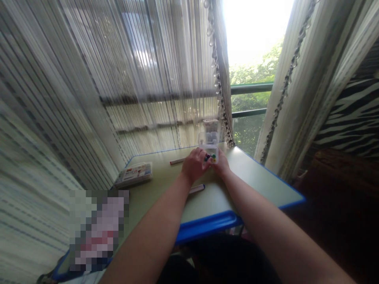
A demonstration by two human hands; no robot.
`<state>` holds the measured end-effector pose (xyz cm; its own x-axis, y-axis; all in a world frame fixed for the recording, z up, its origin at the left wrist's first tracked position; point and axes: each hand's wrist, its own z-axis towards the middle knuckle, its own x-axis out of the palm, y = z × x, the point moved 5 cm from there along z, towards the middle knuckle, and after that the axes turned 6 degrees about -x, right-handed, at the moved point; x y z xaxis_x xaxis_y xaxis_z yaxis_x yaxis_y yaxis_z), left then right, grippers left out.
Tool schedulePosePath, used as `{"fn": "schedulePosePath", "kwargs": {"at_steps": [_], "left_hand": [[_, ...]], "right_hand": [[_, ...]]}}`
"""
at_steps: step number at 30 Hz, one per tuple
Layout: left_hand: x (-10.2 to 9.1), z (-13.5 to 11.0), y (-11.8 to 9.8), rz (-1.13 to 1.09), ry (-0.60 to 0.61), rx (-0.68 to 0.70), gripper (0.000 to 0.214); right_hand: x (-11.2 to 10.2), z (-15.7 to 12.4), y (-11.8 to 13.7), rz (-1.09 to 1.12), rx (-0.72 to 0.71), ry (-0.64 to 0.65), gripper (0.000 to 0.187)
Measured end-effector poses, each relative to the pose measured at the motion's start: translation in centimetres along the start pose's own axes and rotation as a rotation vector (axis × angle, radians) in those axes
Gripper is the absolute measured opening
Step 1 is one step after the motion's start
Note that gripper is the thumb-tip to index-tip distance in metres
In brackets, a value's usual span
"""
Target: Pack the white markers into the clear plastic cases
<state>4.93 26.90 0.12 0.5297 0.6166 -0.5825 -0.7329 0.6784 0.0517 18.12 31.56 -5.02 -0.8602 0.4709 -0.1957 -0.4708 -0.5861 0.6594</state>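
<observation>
A small clear plastic box (217, 151) with its lid (208, 138) flipped up at the back is between my two hands over the table. Small coloured pieces (213, 156), green, yellow and dark ones, show inside it. My left hand (194, 163) is closed at the box's left side, fingertips by its rim and the dark pieces. From the right, my right hand (222, 162) grips the box, most of its fingers hidden behind it. One marker with a red end (177, 161) lies just left of my left hand. Another marker with a blue cap (197, 189) lies nearer, partly behind my left forearm.
The pale table (260, 189) has a blue edge and a blue tray groove (210, 227) in front. A flat plastic case (134, 174) lies at the left, near a blurred-out pinkish item (102, 228). Sheer curtains (160, 79) hang against the far edge.
</observation>
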Motion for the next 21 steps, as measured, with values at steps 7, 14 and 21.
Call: {"fn": "schedulePosePath", "kwargs": {"at_steps": [7,14,21], "left_hand": [[0.02,0.07,-0.04,0.006,-0.006,-0.017,0.016],[0.12,0.23,0.13,0.007,0.000,-0.077,0.020],[0.18,0.28,0.04,-0.022,0.003,-0.059,0.017]], "right_hand": [[0.01,0.08,-0.16,-0.004,-0.026,-0.019,0.032],[0.12,0.05,-0.17,0.005,-0.030,-0.001,0.033],[0.14,-0.02,-0.22,-0.010,-0.020,0.006,0.034]]}}
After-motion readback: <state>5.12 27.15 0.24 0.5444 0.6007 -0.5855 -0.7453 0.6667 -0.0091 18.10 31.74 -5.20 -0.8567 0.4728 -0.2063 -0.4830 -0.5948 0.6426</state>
